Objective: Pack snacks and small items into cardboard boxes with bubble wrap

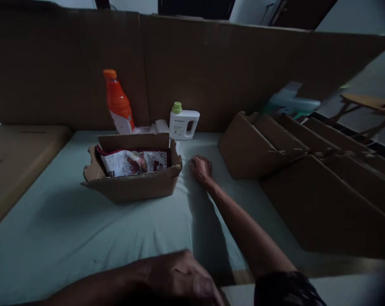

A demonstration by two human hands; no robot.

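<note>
Head view: the right hand (201,168) rests on the pale green cloth (122,229), fingers curled in; whether they press together cannot be told. The left hand (188,276), blurred at the lower edge, is bent at the fingers; its grip cannot be determined. The open cardboard box (138,189) stands just left of the right hand, apart from it, containing a white and dark-red packet (133,163) with print too small to read. Behind, a white jug (176,121) bears a dark brand line, illegible. The orange bottle (119,104) shows no readable label.
</note>
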